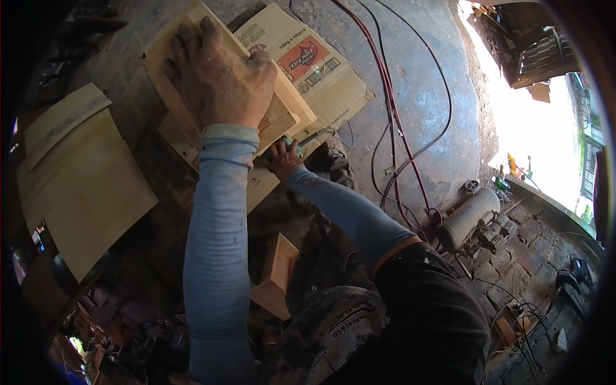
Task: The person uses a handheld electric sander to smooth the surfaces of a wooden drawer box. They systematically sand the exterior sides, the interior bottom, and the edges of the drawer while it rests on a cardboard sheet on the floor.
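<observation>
My left hand (224, 83) lies over a pale wooden drawer-like box (292, 106), its bent fingers reaching inside and the thumb near the rim. The box is tilted. Close to its lower edge, my right hand (282, 159) is closed around a small dark-green thing (294, 147); fingers cover most of it, so its kind cannot be made out. A flattened cardboard carton (346, 96) lies on the floor beyond the box. Lower down, near my legs, stands a smaller open wooden box (274, 282).
On the left is a large pale sheet or board (83, 186). Red and black hoses (389, 96) trail across the concrete floor (423, 70). An air compressor tank (471, 218) lies to the right on broken paving, with cables and wood scraps (507, 330) near it.
</observation>
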A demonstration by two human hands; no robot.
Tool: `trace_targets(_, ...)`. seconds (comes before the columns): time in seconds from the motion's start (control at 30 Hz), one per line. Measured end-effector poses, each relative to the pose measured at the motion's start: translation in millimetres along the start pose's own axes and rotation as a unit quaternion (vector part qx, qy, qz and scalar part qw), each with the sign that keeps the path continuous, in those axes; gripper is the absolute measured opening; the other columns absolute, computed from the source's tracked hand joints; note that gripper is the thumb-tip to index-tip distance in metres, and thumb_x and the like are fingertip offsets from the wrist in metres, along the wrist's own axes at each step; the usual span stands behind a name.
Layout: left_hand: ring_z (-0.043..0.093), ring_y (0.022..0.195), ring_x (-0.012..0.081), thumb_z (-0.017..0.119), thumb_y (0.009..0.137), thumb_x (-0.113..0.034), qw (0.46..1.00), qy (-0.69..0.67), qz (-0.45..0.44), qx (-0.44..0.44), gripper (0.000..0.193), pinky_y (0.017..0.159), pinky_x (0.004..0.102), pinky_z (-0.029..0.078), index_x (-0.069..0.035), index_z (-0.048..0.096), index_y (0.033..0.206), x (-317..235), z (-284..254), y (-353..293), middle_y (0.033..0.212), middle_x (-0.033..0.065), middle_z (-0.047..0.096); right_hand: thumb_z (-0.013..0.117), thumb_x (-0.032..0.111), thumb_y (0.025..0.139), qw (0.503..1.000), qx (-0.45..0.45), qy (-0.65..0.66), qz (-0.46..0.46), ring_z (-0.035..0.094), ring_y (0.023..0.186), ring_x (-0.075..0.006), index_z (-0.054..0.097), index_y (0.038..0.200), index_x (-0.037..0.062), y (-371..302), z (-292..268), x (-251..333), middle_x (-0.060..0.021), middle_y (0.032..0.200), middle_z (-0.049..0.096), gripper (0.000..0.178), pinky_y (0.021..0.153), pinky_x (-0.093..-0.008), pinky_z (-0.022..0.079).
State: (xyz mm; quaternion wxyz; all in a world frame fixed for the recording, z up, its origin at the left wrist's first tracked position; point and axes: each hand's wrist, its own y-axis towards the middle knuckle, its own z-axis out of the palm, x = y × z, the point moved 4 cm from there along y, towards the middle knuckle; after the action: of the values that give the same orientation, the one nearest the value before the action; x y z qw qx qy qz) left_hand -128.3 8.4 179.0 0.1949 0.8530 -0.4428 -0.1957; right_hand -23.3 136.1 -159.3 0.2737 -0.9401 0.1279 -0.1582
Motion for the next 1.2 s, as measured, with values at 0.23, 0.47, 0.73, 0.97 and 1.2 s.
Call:
trace_targets(0.23,0.038,0.144,0.0472,0.076,0.072,-0.028,0.994,-0.017,-0.065,0.081,0.085,0.121,0.0633,0.025,0.005,0.047,0.144,8,1,-5,0.15,0.0326,0.044,0.044,0.038,0.106,0.996,-0.069,-0.055,0.034,0.029,0.151,-0.0394,0.048,0.153,0.0369,-7,19,-51,-0.0134,0.162,0.034,0.048,0.111,-0.077,0.028)
trace_targets(0.47,0.029,0.15,0.0495,0.072,0.075,-0.029,0.99,-0.023,-0.083,0.112,0.09,0.125,0.061,0.016,0.005,0.04,0.152,-7,-21,11,0.156,0.0361,0.036,0.045,0.029,0.102,0.994,-0.096,-0.007,0.045,0.029,0.147,-0.0474,0.044,0.154,0.0266,-13,-7,-108,-0.0193,0.161,0.03,0.052,0.107,-0.0844,0.025)
trace_targets(0.73,0.025,0.152,0.0484,0.071,0.075,-0.028,0.987,-0.03,-0.094,0.128,0.093,0.125,0.0614,0.014,0.005,0.036,0.154,-8,-5,5,0.16,0.0346,0.031,0.042,0.043,0.106,0.999,-0.006,-0.021,0.023,0.02,0.153,-0.047,0.032,0.16,0.0396,-1,7,-92,-0.0168,0.169,0.018,0.055,0.108,-0.086,0.018)
trace_targets(0.97,0.023,0.154,0.0458,0.073,0.072,-0.028,0.984,-0.01,-0.117,0.133,0.098,0.126,0.0602,0.013,0.008,0.032,0.155,-6,-8,11,0.162,0.0315,0.03,0.047,0.039,0.103,0.998,-0.044,-0.043,0.035,0.029,0.149,-0.045,0.042,0.155,0.0358,0,2,-128,-0.0169,0.162,0.031,0.053,0.108,-0.0809,0.025)
trace_targets(1.2,0.022,0.155,0.0453,0.074,0.071,-0.016,0.972,-0.011,0.002,0.236,0.101,0.128,0.0535,0.018,0.013,0.025,0.155,19,-4,45,0.162,0.0353,0.025,0.058,0.048,0.096,0.964,-0.111,-0.015,0.24,0.043,0.135,-0.0482,0.051,0.143,0.0229,-43,4,-231,-0.0222,0.146,0.046,0.053,0.102,-0.0769,0.034)
